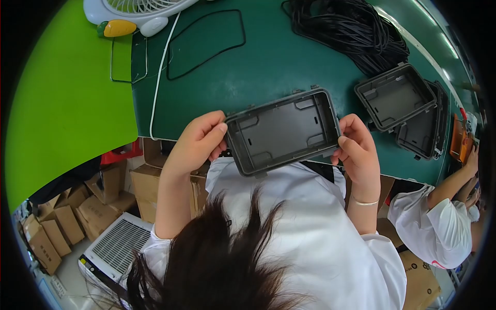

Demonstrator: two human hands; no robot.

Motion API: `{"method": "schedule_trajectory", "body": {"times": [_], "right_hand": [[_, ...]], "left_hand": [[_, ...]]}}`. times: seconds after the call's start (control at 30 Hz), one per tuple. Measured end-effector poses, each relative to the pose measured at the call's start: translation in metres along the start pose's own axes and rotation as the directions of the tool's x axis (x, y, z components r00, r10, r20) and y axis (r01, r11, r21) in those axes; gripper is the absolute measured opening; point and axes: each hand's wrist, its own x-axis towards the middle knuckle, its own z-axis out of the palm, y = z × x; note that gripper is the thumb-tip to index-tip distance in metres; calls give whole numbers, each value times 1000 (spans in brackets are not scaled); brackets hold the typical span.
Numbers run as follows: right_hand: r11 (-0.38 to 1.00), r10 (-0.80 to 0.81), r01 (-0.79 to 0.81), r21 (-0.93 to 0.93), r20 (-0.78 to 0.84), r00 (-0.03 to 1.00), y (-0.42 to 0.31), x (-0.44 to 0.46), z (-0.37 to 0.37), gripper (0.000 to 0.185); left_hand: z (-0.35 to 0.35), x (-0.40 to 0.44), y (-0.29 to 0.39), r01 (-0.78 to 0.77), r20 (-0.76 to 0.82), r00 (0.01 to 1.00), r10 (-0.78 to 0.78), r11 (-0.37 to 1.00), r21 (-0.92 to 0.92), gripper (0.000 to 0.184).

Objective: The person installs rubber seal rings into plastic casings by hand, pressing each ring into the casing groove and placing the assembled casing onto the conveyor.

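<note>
Held case (pixel 284 134): a dark grey, shallow tray-like shell, hollow side toward the viewer, set slantwise between both hands above the near edge of the green worktop (pixel 268 64).
Left hand (pixel 199 139): gripping the left short end of the held case, thumb along its rim, fingers curled at the side.
Right hand (pixel 357 147): pinching the right short end of the held case between thumb and bent fingers.
Spare cases (pixel 397 98): two similar dark shells right of the held case, overlapping, one lying partly on the other.
Cable bundle (pixel 351 33): a heap of black strands beyond the held case, toward the right.
Black loop (pixel 206 71): thin, roughly rectangular, lying beyond the held case to the left.
White cord (pixel 159 77): left of the held case, running up to the fan (pixel 144 6).
Co-worker (pixel 434 225): well to the right of the held case, white-sleeved, one hand at an orange object (pixel 458 139).
</note>
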Motion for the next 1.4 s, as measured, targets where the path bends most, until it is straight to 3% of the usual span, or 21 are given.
{"method": "schedule_trajectory", "body": {"times": [0.13, 0.23, 0.3, 0.43, 0.57, 0.67, 0.83, 0.87, 0.93, 0.97, 1.03, 1.13, 1.23, 1.3, 1.33, 1.37, 1.4], "right_hand": [[998, -18, 14, 61, 68, 997, 1, 4, -2, 15], [989, -28, 22, 149, 38, 999, 5, 3, -1, 20], [985, -46, 40, 169, 30, 998, 5, -1, -1, 24], [994, -102, 100, -53, -33, 994, -1, -4, 6, 26], [988, -116, 109, -108, -65, 991, 1, -2, 12, 23], [979, -153, 139, -148, -86, 984, 3, -2, 17, 19], [958, -163, 140, -250, -74, 984, 1, -4, 19, 8], [907, -175, 144, -396, -44, 984, -3, -3, 18, 4], [744, -182, 147, -652, 14, 983, -14, 0, 15, 9], [682, -263, 202, -703, 22, 965, -15, 4, 19, 14], [539, -410, 286, -792, 49, 911, -13, 12, 32, 25], [455, -341, 174, -873, 10, 940, -8, 27, 31, 29], [475, -327, 162, -865, -2, 945, -8, 24, 31, 30], [359, -249, 287, -888, 205, 947, -17, 10, 25, 30], [299, -194, 350, -888, 302, 933, -22, 2, 23, 30], [298, -198, 377, -877, 330, 923, -28, -5, 24, 30], [299, -200, 405, -864, 358, 912, -33, -11, 26, 30]], "left_hand": [[31, 3, -8, -189, -380, 911, 161, 981, -38, 24], [40, 1, -7, -191, -443, 883, 155, 981, -36, 26], [43, 0, -8, -214, -450, 875, 178, 976, -29, 28], [43, -3, -12, -240, -457, 864, 214, 971, 1, 29], [47, -6, -13, -231, -456, 864, 215, 973, 21, 28], [48, -4, -17, -252, -438, 770, 464, 852, 459, 27], [46, 1, -12, -292, -424, 762, 490, 843, 451, 27], [44, 2, -11, -322, -413, 757, 507, 839, 439, 28], [42, -4, -7, -245, -440, 819, 367, 918, 311, 31], [40, -7, -6, -198, -443, 848, 291, 949, 243, 32], [38, -5, -15, -212, -414, 831, 371, 900, 381, 34], [46, -4, -12, -218, -420, 789, 448, 844, 491, 34], [40, -4, -9, -197, -378, 782, 495, 772, 605, 32], [25, 2, 5, -154, -296, 817, 495, 682, 715, 30], [18, 5, 18, -87, -241, 854, 461, 583, 808, 27], [15, 11, 29, -58, -141, 867, 478, 377, 924, 25], [18, 19, 41, -87, -70, 853, 517, 272, 958, 25]]}}
